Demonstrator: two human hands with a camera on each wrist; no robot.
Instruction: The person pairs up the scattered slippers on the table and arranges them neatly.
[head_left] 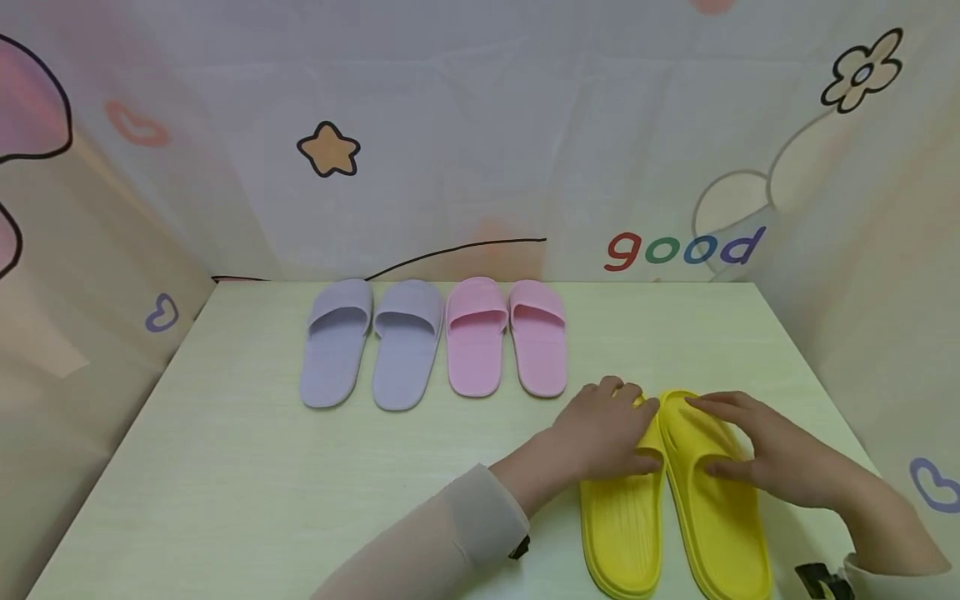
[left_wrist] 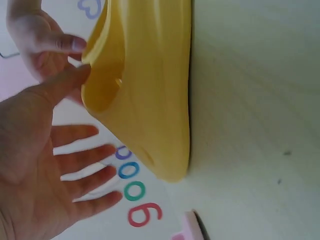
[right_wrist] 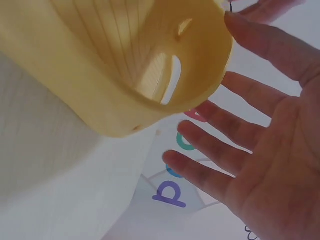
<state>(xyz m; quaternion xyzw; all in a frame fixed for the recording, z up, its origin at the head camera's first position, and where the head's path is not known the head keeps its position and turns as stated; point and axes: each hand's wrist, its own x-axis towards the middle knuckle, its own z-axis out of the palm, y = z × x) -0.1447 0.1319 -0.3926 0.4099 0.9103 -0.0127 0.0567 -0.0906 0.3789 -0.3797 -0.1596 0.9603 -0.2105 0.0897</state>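
A pair of yellow slippers lies side by side at the right front of the table: a left one (head_left: 622, 533) and a right one (head_left: 727, 533), toes pointing away. Over the strap of the left slipper is my left hand (head_left: 607, 425); the left wrist view shows its fingers spread and fairly straight, thumb at the strap's edge. My right hand (head_left: 780, 450) is over the right slipper's strap. Its fingers (right_wrist: 215, 160) look straight and spread in the right wrist view, with the thumb near the strap's rim. Neither hand visibly curls round a slipper.
Along the table's back edge stand two lavender slippers (head_left: 333, 358) and, to their right, two pink slippers (head_left: 474, 358). A printed cloth (head_left: 450, 125) with a star, a flower and the word "good" rises behind the pale table (head_left: 225, 467) and along both sides.
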